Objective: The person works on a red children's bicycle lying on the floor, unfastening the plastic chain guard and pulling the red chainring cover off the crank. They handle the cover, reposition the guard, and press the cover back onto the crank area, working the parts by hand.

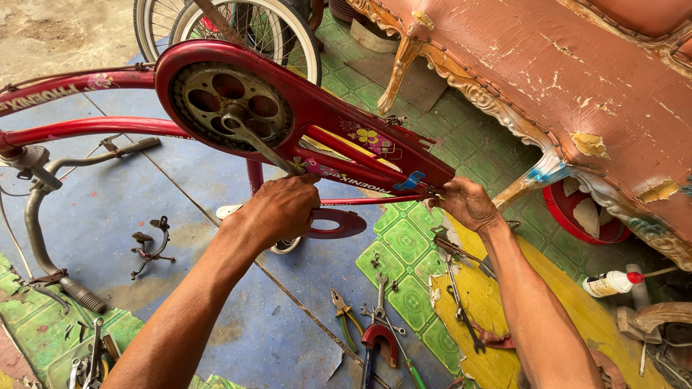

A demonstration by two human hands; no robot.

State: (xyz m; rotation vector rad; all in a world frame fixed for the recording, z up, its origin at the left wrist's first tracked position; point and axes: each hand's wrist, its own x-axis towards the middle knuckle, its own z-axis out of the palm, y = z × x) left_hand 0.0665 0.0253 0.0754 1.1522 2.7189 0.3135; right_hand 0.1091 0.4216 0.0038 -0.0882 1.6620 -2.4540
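- Left hand [277,210]: fingers curled shut around the lower edge of the red chain guard [317,119], close to where the crank arm [261,148] ends; thumb side faces the guard
- Right hand [467,203]: fingertips pinched together at the guard's rear tip, beside a small blue clip [409,181]; what sits between the fingers is hidden, cannot tell if a tool or fastener is held
- Chain guard lies between the two hands; its long axis runs from the chainring [229,101] at upper left down to the rear tip at right. Left hand holds about the middle of that axis, right hand the far end
- Guard belongs to a red bicycle frame [79,128] lying overturned, handlebar [43,230] on the floor at left, wheel [277,29] behind
- Floor below the right forearm: spanners [461,302], pliers [344,313], red-handled tool [380,338], all well apart from both hands
- Further right: white squeeze bottle [611,283], red basin [577,216] under a worn pink sofa [577,79]
- Loose brake caliper [150,248] on the blue floor patch, left of the left arm
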